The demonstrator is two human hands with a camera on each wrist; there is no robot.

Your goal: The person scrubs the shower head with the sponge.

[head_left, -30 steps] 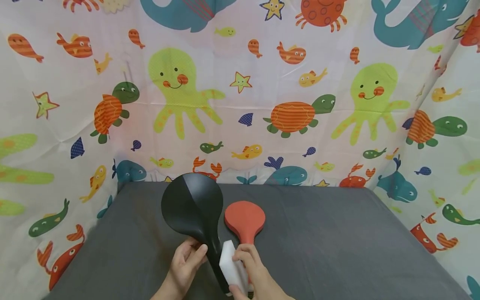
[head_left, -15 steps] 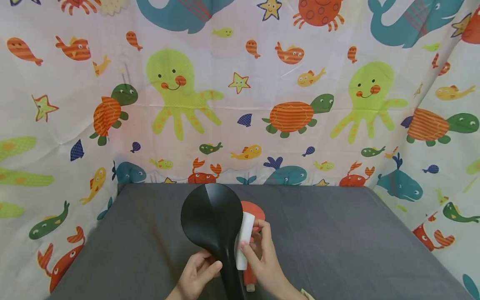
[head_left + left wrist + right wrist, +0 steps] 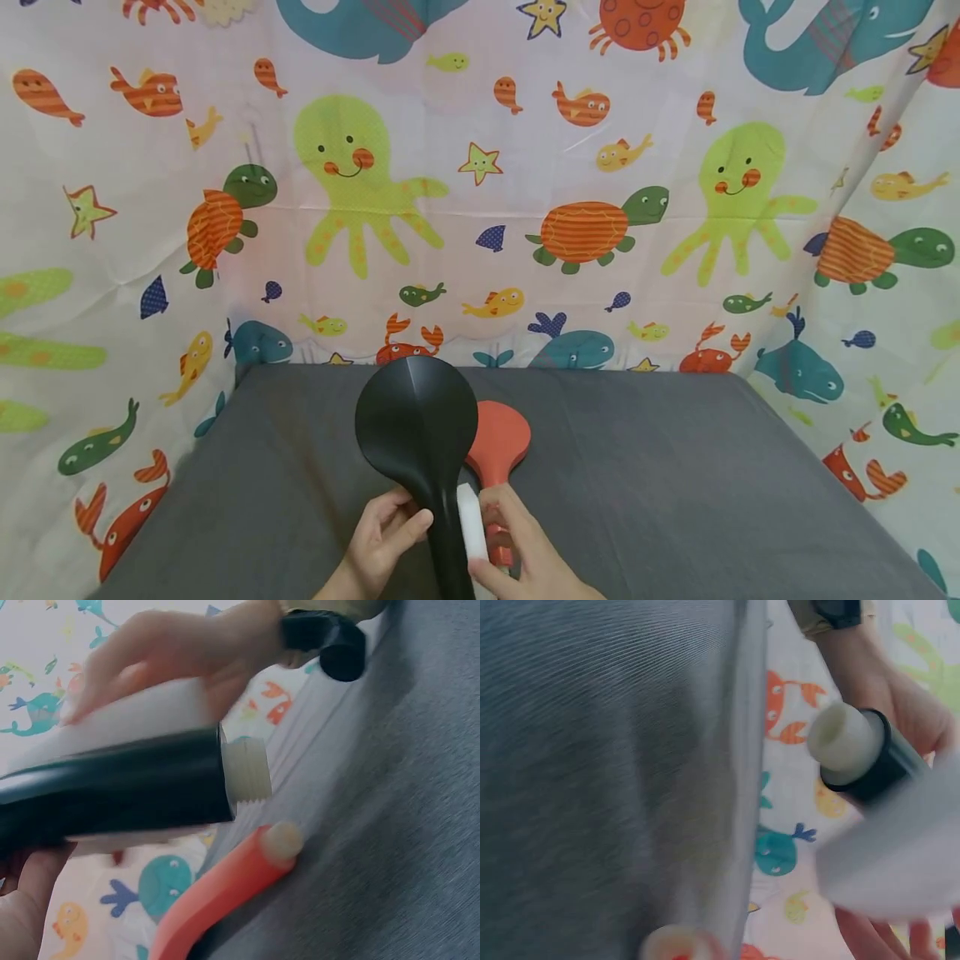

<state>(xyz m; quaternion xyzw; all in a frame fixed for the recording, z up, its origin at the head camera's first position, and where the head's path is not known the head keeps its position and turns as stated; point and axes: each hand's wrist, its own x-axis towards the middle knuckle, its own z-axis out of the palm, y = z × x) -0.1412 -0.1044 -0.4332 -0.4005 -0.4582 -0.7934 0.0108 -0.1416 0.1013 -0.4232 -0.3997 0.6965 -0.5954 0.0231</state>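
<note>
In the head view, a black hand shower head point(image 3: 416, 408) is held off the table, its round head tilted up and its handle toward me. My left hand point(image 3: 386, 537) grips it at the neck, thumb on the near side. My right hand point(image 3: 528, 546) pinches a white sponge block point(image 3: 470, 518) against the right side of the handle. Seen by the left wrist camera, the pale threaded end point(image 3: 250, 771) sticks out of the black handle. A second, red shower head point(image 3: 501, 433) lies behind, its handle partly covered by my right hand.
A grey cloth point(image 3: 645, 475) covers the table. Behind and at the sides hangs a white curtain point(image 3: 457, 250) printed with sea animals. In the left wrist view, the red shower head's pale end point(image 3: 283, 841) lies close below the black handle.
The sponge went up along the black shower head to beside its round part, then came back down the handle. The black shower head shifted right, then slightly left. Both hands kept their hold.
</note>
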